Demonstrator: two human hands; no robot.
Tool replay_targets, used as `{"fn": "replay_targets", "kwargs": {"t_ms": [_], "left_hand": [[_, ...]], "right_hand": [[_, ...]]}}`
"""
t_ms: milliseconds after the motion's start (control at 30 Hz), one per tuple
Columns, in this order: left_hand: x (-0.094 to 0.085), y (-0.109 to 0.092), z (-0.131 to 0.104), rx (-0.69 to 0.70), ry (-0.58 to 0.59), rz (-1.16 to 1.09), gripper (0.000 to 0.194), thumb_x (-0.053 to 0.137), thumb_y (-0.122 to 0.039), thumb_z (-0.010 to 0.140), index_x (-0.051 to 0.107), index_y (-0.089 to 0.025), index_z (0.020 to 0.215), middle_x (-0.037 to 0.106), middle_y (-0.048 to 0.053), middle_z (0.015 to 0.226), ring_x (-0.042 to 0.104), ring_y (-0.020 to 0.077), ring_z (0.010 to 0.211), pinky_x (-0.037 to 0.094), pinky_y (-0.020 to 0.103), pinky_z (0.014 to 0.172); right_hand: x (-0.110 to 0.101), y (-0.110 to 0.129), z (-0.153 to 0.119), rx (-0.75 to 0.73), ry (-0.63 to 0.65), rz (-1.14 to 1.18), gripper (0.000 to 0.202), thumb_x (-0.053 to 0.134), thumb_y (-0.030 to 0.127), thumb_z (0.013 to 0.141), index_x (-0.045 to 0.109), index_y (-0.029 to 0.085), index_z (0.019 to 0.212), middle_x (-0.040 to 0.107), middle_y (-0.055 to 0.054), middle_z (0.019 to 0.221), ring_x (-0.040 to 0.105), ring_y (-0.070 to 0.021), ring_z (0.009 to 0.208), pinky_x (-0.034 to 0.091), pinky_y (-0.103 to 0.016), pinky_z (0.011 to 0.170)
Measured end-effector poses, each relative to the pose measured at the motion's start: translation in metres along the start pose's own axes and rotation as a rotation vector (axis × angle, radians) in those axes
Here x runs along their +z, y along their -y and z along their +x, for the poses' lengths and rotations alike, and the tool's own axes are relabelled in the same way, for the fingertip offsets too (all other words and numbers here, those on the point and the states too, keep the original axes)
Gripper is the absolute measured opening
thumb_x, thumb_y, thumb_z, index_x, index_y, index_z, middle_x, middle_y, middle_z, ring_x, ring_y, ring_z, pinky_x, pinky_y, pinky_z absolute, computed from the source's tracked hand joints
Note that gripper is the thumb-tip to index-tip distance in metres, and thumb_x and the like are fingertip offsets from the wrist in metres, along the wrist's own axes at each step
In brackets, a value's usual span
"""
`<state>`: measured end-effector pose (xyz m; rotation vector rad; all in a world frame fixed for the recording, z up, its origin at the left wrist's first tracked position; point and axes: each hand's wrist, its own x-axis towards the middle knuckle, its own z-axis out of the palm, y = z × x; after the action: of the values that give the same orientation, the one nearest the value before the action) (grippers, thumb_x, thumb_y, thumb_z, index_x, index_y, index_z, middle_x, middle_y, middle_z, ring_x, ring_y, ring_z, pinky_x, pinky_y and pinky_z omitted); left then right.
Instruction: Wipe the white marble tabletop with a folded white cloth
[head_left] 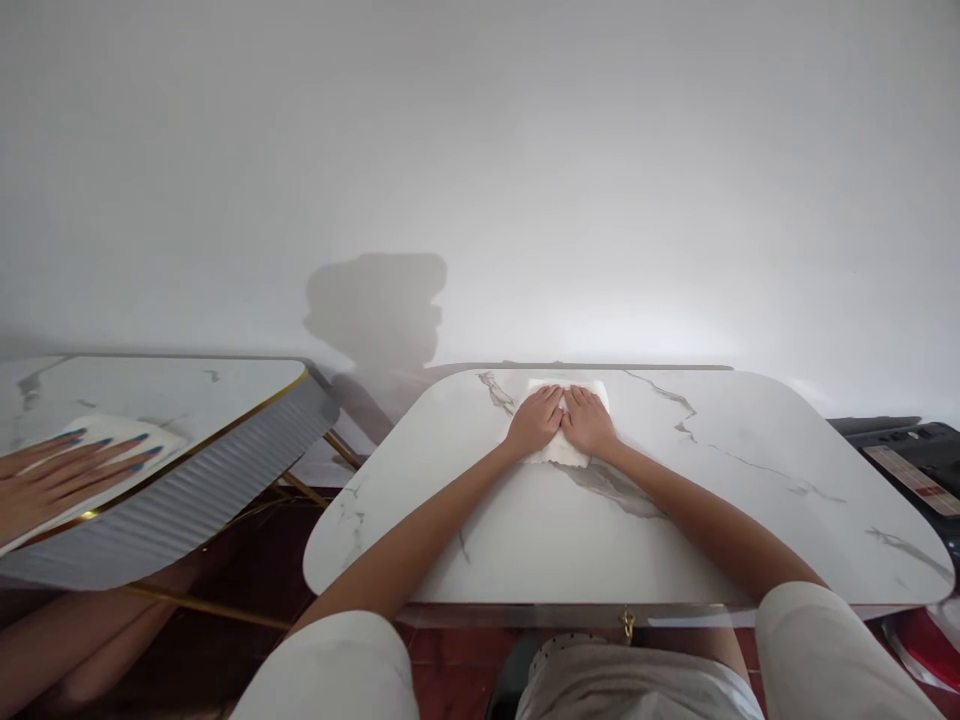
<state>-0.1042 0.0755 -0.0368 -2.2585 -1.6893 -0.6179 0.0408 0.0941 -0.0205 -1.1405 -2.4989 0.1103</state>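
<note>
A white cloth (566, 455) lies on the white marble-patterned tabletop (487, 540), near its far edge. My left hand (535, 420) rests flat on the left part of the cloth, fingers stretched forward. Beside it, my right hand (589, 418) presses flat on the cloth's right part. The two hands touch or nearly touch at the thumbs. Both arms reach straight forward over the table.
At the left, another person's hand (82, 470) with blue nails lies on a white cloth (161, 436) on a second marble-patterned table (225, 380). A black object (930, 450) stands at the right. A pale wall (600, 200) rises behind the tables.
</note>
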Motion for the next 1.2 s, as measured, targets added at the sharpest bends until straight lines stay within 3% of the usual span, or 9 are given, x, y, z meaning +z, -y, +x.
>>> {"fn": "replay_targets", "kwargs": {"t_ms": [367,600,767,933,1067,1200], "left_hand": [[-0.056,-0.04,-0.103,-0.128,0.088,-0.018,0.05,0.024,-0.025,0.091,0.041,-0.01,0.134,0.044,0.011,0.141,0.036,0.0209,0.133,0.03,0.041,0.112],[-0.075,-0.07,-0.137,-0.202,0.119,0.001,0.051,0.026,-0.025,0.09,0.04,-0.01,0.136,0.042,0.011,0.142,0.035,0.0214,0.133,0.029,0.041,0.111],[-0.071,-0.096,-0.143,-0.207,0.096,-0.032,0.051,0.029,-0.025,0.089,0.04,-0.014,0.137,0.042,0.01,0.142,0.034,0.0219,0.134,0.03,0.042,0.11],[-0.058,-0.118,-0.134,-0.182,0.08,-0.073,0.052,0.031,-0.024,0.087,0.038,-0.017,0.139,0.04,0.009,0.143,0.033,0.0224,0.134,0.03,0.042,0.11],[-0.05,-0.123,-0.112,-0.197,0.113,-0.108,0.052,0.034,-0.022,0.086,0.039,-0.014,0.137,0.041,0.01,0.143,0.033,0.0235,0.134,0.029,0.041,0.11],[-0.043,-0.117,-0.082,-0.231,0.133,-0.121,0.05,0.037,-0.021,0.085,0.042,-0.01,0.134,0.043,0.013,0.141,0.034,0.0245,0.134,0.027,0.04,0.111]], "right_hand": [[-0.003,0.068,-0.086,-0.109,-0.111,0.038,0.051,0.037,0.022,0.089,0.042,0.001,0.134,0.042,-0.019,0.14,0.036,-0.0285,0.131,0.026,-0.043,0.11],[-0.016,0.083,-0.122,-0.175,-0.074,0.057,0.052,0.038,0.021,0.088,0.041,-0.001,0.135,0.04,-0.02,0.142,0.034,-0.0292,0.132,0.027,-0.045,0.11],[-0.029,0.072,-0.146,-0.17,-0.021,0.065,0.053,0.036,0.022,0.088,0.039,0.003,0.138,0.038,-0.017,0.144,0.031,-0.0276,0.134,0.026,-0.045,0.111],[-0.042,0.051,-0.161,-0.115,0.044,0.069,0.055,0.034,0.022,0.088,0.036,0.006,0.141,0.035,-0.014,0.146,0.027,-0.0246,0.137,0.025,-0.043,0.112],[-0.043,0.03,-0.154,-0.096,0.045,0.055,0.055,0.034,0.021,0.087,0.037,0.008,0.14,0.035,-0.012,0.146,0.029,-0.0237,0.136,0.024,-0.042,0.112],[-0.038,0.01,-0.129,-0.116,0.035,0.037,0.055,0.033,0.021,0.087,0.037,0.006,0.14,0.036,-0.013,0.146,0.03,-0.0237,0.135,0.022,-0.04,0.112]]}}
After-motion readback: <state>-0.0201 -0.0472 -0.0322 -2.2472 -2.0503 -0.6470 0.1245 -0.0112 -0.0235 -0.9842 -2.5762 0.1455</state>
